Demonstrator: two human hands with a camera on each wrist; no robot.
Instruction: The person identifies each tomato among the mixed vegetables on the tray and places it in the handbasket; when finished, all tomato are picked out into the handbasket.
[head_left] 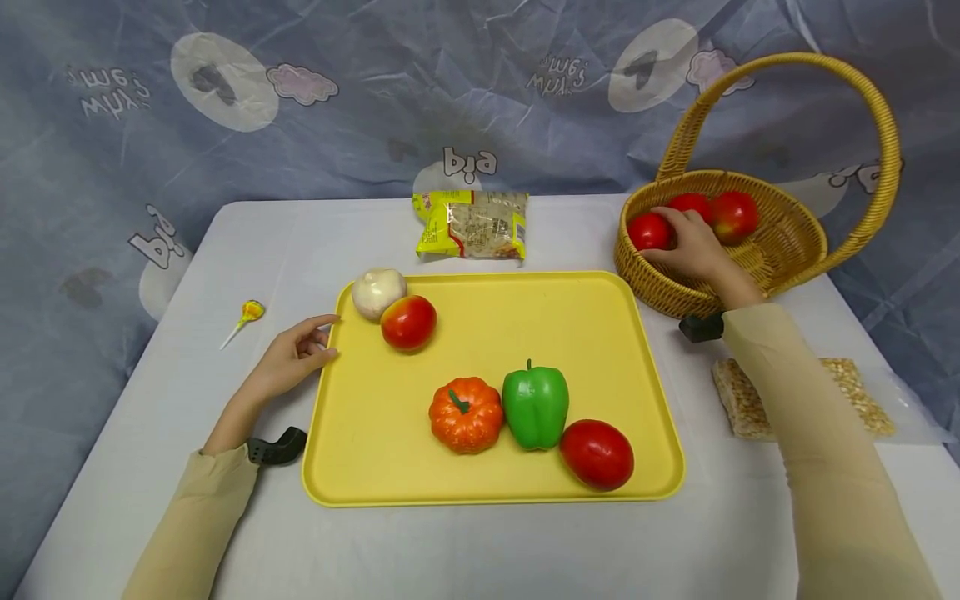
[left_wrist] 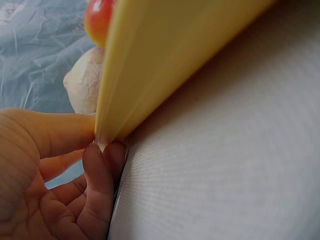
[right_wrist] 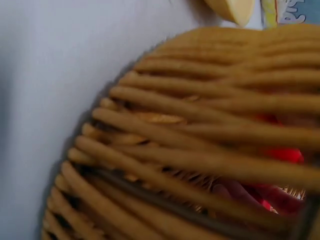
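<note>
My right hand (head_left: 688, 244) reaches into the wicker basket (head_left: 663, 292) and grips a shiny red fruit (head_left: 648, 232). In the right wrist view the basket's woven wall hides most of the hand and fruit. Two more red fruits (head_left: 735, 217) lie behind that hand. At the left rim of the yellow tray (head_left: 480, 333), my left hand (head_left: 288, 358) holds the edge with thumb and fingertips, close by the table. On the tray sit a whitish bulb (head_left: 378, 292), a red-yellow fruit (head_left: 408, 322), an orange pumpkin (head_left: 467, 415), a green bell pepper (head_left: 536, 407) and a dark red oval fruit (head_left: 597, 454).
Behind the tray lies a yellow snack bag (head_left: 472, 223). A lollipop (head_left: 243, 322) rests left of the tray. Bagged nutty bars (head_left: 855, 396) lie partly under the right sleeve. The basket's tall handle (head_left: 885, 158) arches up, and a grey-blue printed curtain (head_left: 375, 100) hangs behind.
</note>
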